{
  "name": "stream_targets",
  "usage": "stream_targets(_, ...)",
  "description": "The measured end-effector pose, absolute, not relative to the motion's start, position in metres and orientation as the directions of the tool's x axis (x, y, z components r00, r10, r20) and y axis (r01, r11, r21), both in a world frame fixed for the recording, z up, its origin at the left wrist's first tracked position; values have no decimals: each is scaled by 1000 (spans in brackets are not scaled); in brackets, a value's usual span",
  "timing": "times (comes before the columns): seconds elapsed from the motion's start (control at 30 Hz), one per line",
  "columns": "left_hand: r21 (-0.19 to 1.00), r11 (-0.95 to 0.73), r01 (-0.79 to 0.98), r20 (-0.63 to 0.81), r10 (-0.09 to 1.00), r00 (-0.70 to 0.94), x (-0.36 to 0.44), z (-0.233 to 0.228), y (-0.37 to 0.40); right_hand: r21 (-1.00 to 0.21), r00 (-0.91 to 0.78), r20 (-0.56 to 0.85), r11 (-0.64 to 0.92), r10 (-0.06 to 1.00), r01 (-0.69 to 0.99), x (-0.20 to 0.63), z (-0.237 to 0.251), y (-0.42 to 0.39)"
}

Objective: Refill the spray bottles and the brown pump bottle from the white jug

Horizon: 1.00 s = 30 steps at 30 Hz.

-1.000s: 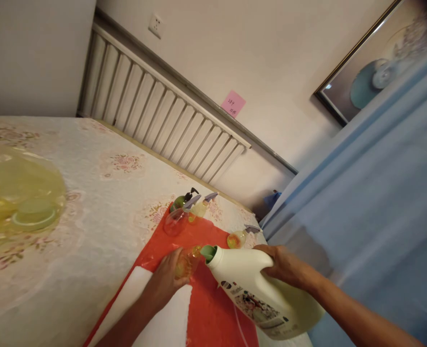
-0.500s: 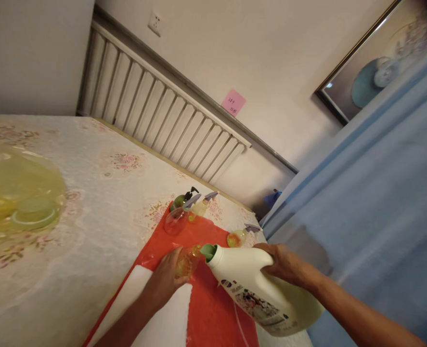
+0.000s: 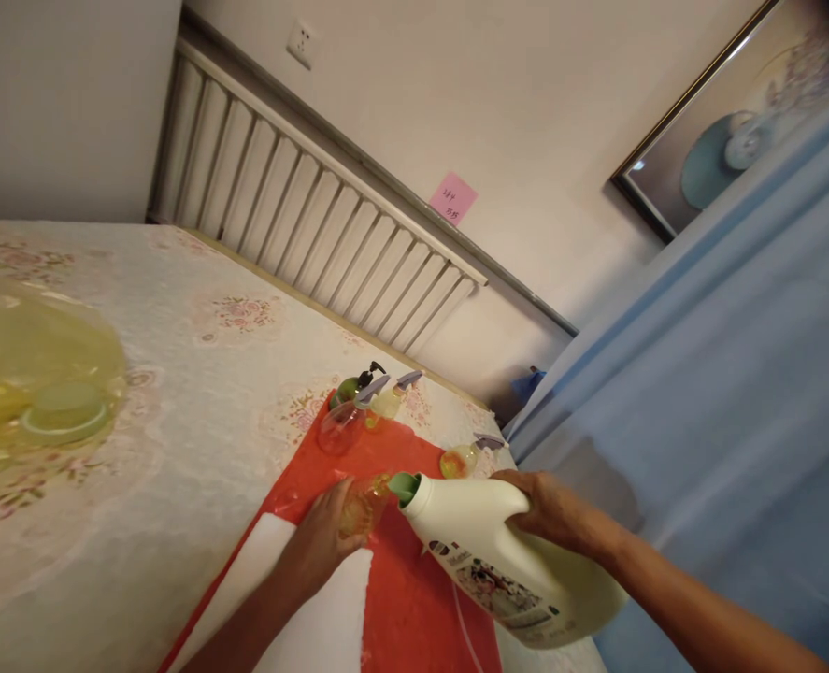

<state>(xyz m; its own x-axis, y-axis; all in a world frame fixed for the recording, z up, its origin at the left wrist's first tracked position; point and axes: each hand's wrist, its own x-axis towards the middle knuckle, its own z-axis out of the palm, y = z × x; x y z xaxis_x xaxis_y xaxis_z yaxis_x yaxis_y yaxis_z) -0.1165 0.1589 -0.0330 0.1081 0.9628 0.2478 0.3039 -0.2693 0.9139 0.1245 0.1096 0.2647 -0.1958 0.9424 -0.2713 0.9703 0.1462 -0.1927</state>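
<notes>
Left hand (image 3: pixel 320 544): thumb and fingers closed round a small clear plastic bottle holding yellow-orange tints (image 3: pixel 361 513); grip firm-looking, far fingers hidden. Bottle is above a glossy red sheet (image 3: pixel 414 589), neck toward the right hand's side. Cannot tell whether its base touches the sheet.

Right hand (image 3: pixel 550 512): curled over the handle of a large pale cream-green plastic jug with a printed label (image 3: pixel 508 561); handle enclosed, some fingers out of sight behind it. Jug is tilted, its short green plastic spout (image 3: pixel 405 488) right at the small bottle's neck. Contact between the two unclear; any liquid stream too small to make out.

Beneath the left forearm, a white flat sheet with a ragged edge (image 3: pixel 330 608) lies on the red one.

At the red sheet's far end: a round clear bottle with a grey trigger head (image 3: pixel 341 430), just beside a green bottle with a black pump top (image 3: pixel 348 393) and a yellowish bottle with a grey head (image 3: pixel 386 404). Near the jug's neck, another clear rounded bottle, yellow-orange inside, grey-topped (image 3: pixel 459 462).

Well to the left, a large translucent yellow plastic object (image 3: pixel 42 346) rests on a pale floral tablecloth (image 3: pixel 182 393). Beyond, a white ribbed radiator (image 3: pixel 302 206); at right, a light-blue curtain (image 3: pixel 736 393).
</notes>
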Motion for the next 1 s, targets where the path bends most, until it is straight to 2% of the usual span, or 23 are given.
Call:
stream_targets(0.6,917,-262,301,238,964,116,-118,-25,156,-147,-191,-272,155,943,977,122,266,110)
stream_targets(1.0,917,-244,315,214,969,126,-119,-22,156,-183,-207,-270,160,940,970,123,267,111)
